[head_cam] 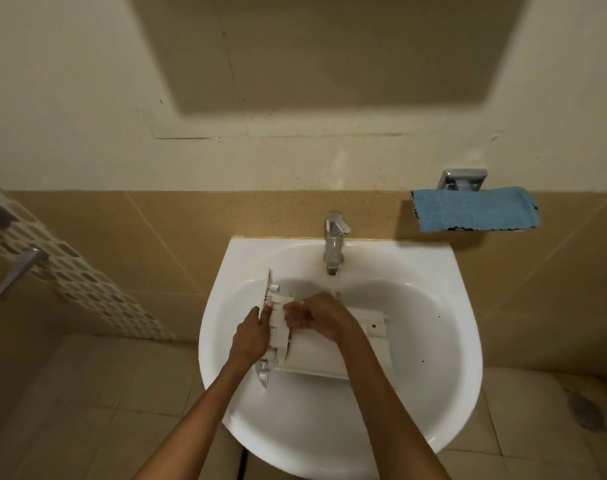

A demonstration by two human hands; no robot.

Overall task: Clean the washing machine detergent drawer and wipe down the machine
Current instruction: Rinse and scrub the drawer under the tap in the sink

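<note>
A white plastic detergent drawer (315,355) lies on its side in the white sink (444,358), its front panel to the left. My left hand (251,336) grips the drawer's front panel end, thumb over its edge. My right hand (315,315) rests on top of the drawer near the front, fingers curled and blurred, touching the plastic. A thin stream of water runs from the chrome tap (333,242) and falls just behind my right hand.
A blue cloth (475,209) hangs from a chrome holder (463,180) on the tiled wall at the right. At the left are a chrome handle (16,271) and a patterned tile strip. The floor drain (584,408) is at lower right.
</note>
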